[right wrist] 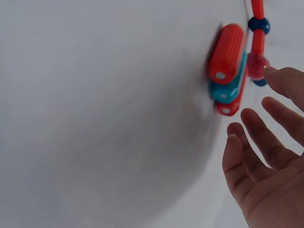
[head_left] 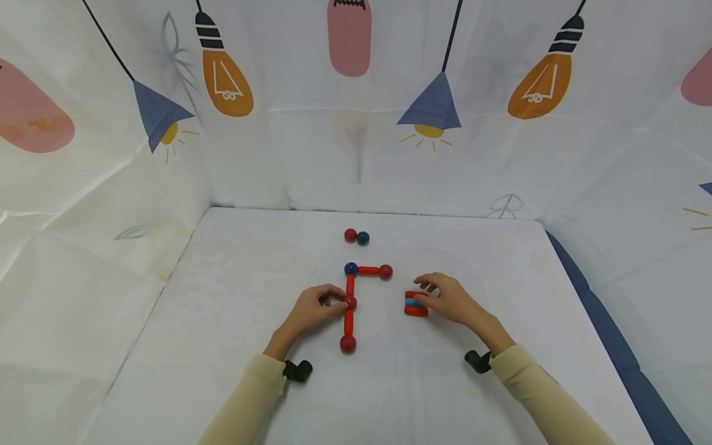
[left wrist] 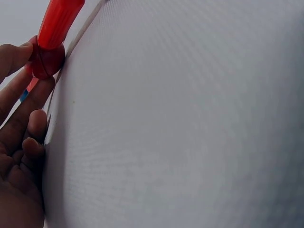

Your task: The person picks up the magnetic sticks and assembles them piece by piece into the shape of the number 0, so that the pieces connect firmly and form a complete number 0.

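My left hand pinches a red ball between thumb and fingers. That ball joins two red rods in a line; a red ball caps the near end and a blue ball the far end. From the blue ball another red rod runs right to a red ball. My right hand, fingers spread and slightly bent, hovers beside three loose rods lying side by side: a red rod, a light blue rod and another red rod. Nothing is held in it.
A loose red ball and a loose blue ball lie together beyond the joined pieces. The white table ends at a cloth wall printed with lamps. Dark blue material runs along the right edge.
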Action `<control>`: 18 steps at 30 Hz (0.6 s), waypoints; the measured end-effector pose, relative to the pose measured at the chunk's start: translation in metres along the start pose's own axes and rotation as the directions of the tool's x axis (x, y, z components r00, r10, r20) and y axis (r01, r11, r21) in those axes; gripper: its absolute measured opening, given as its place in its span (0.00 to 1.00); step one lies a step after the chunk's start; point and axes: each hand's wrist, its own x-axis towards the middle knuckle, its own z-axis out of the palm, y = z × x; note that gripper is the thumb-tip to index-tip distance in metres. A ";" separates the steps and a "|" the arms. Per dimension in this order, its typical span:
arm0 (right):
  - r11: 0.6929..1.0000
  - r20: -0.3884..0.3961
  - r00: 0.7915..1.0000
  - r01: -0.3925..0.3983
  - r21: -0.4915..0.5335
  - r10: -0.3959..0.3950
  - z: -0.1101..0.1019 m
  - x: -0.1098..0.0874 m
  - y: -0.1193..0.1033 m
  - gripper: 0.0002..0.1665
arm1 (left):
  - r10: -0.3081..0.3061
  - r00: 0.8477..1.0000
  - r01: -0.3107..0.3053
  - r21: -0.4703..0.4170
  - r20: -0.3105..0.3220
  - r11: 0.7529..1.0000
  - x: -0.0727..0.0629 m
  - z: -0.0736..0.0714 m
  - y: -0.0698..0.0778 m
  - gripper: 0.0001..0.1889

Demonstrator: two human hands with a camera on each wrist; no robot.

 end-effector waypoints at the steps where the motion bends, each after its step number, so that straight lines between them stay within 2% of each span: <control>1: 1.000 0.003 1.000 -0.015 0.000 0.015 0.000 0.000 0.004 0.21 | 0.000 1.000 0.000 0.001 -0.001 1.000 0.000 0.000 0.000 0.13; 8: 0.998 0.009 0.998 -0.057 0.017 0.057 0.001 -0.001 0.017 0.18 | 0.006 1.000 -0.006 -0.001 -0.001 1.000 0.001 0.001 -0.002 0.13; 18: 0.998 -0.002 0.998 -0.057 -0.004 0.057 0.008 -0.001 0.021 0.14 | 0.002 1.000 -0.002 -0.006 -0.002 1.000 0.001 0.002 -0.003 0.13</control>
